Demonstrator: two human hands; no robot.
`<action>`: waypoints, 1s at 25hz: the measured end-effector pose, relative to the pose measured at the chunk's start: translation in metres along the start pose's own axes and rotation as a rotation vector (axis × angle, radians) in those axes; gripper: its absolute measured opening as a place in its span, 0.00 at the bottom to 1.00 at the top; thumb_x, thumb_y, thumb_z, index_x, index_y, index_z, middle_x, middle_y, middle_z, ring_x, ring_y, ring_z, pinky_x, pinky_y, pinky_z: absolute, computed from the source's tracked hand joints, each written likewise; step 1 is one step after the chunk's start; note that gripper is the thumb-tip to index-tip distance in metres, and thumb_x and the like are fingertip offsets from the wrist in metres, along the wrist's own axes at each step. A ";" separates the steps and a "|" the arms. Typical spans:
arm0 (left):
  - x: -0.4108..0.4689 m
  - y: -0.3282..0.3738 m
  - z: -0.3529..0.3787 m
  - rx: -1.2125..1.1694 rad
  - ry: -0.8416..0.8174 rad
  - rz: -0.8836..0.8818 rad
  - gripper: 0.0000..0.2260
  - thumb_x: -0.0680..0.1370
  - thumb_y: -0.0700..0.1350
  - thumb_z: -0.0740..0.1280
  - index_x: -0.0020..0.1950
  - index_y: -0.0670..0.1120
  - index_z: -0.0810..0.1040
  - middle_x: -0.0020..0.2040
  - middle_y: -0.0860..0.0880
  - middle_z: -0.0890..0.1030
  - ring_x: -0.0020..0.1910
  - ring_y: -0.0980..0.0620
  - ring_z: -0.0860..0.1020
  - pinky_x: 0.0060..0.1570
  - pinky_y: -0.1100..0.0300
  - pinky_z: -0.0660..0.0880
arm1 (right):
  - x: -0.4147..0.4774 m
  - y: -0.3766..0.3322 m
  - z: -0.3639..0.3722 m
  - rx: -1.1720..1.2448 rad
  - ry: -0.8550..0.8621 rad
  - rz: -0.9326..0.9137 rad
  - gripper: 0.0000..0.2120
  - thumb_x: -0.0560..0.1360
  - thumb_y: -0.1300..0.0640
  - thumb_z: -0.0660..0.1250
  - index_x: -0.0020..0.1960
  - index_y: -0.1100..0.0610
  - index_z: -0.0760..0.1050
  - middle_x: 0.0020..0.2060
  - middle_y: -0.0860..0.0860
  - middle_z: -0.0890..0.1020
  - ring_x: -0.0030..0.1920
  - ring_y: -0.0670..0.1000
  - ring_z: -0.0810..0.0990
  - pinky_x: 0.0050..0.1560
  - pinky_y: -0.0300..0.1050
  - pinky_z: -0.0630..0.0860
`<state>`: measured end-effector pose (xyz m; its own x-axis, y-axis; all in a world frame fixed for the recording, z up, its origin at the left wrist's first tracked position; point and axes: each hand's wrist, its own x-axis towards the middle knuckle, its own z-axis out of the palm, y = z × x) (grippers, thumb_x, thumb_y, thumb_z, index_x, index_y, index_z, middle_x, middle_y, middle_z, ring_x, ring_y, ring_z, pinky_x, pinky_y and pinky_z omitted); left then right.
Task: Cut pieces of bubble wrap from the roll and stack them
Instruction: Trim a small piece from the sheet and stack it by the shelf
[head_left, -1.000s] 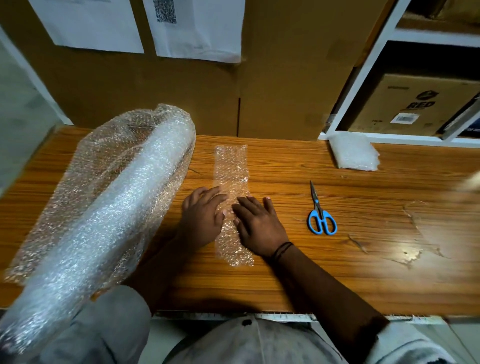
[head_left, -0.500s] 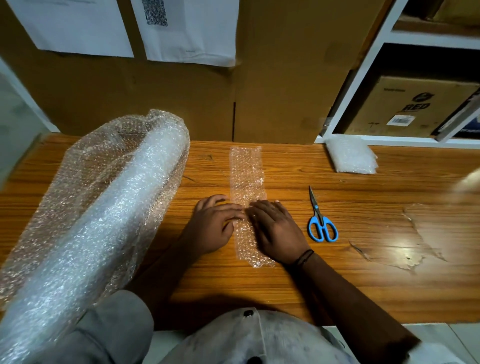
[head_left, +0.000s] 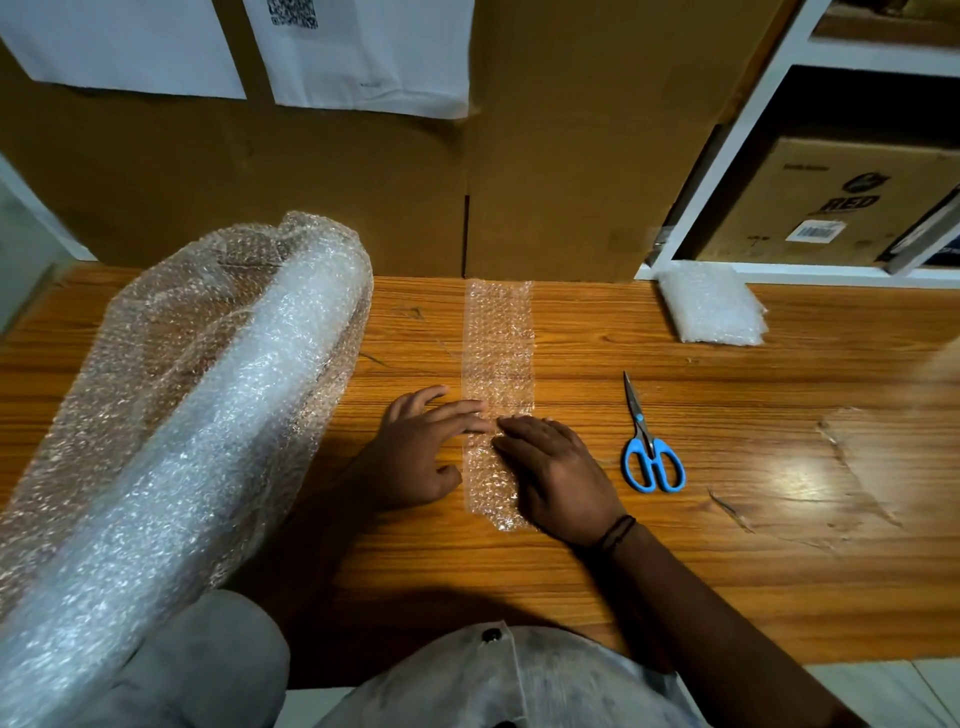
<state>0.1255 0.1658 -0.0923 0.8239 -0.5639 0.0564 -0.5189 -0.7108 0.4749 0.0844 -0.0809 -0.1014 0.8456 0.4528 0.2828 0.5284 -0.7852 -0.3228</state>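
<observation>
We see a long, narrow strip of clear bubble wrap lying flat on the brown wood-grain table; its long axis runs near to far, from just in front of the person to the cardboard wall at the far edge. Both hands are on its near half; the left hand lies flat with straight fingers, the tips resting on the strip's left edge; the right hand is also flat, its fingers spread over the strip from the right side. Neither hand has hold of anything; they only press the wrap down.

The relation we judge the coming move to turn on is where the small white stack of cut bubble-wrap pieces sits; it lies at the far right of the table, against the white shelf, well apart from the strip. It is to the right of and beyond the right hand, so that hand is the nearer one. The strip, however, is much longer than the stack is wide; we suppose it needs cutting or folding across its length first.

The blue-handled steel scissors lie just right of the right hand, blades pointing away and handles near; the big roll of clear bubble wrap lies slantwise at the left, nearer the left hand.
</observation>
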 end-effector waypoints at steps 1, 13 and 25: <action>0.000 -0.001 0.000 0.016 -0.027 0.019 0.30 0.71 0.55 0.66 0.73 0.68 0.68 0.79 0.69 0.60 0.81 0.53 0.50 0.74 0.48 0.46 | 0.000 0.000 0.000 -0.001 0.004 0.004 0.17 0.81 0.58 0.66 0.68 0.56 0.80 0.70 0.53 0.79 0.71 0.57 0.76 0.70 0.60 0.71; 0.002 -0.008 0.012 -0.113 0.167 -0.051 0.12 0.81 0.62 0.62 0.60 0.63 0.79 0.73 0.69 0.71 0.81 0.56 0.55 0.76 0.46 0.44 | 0.001 0.011 -0.010 0.193 -0.088 0.020 0.25 0.76 0.55 0.67 0.73 0.52 0.76 0.73 0.48 0.76 0.75 0.50 0.71 0.73 0.52 0.66; 0.005 -0.001 0.002 -0.243 0.199 -0.129 0.22 0.79 0.54 0.62 0.74 0.60 0.71 0.65 0.62 0.80 0.75 0.59 0.64 0.75 0.54 0.47 | 0.036 -0.013 -0.008 0.450 0.305 0.614 0.05 0.79 0.53 0.71 0.54 0.50 0.84 0.43 0.43 0.87 0.45 0.44 0.85 0.48 0.46 0.81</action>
<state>0.1296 0.1628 -0.0945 0.9201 -0.3655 0.1409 -0.3576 -0.6368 0.6831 0.1073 -0.0584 -0.0797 0.9707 -0.1880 0.1499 0.0129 -0.5816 -0.8133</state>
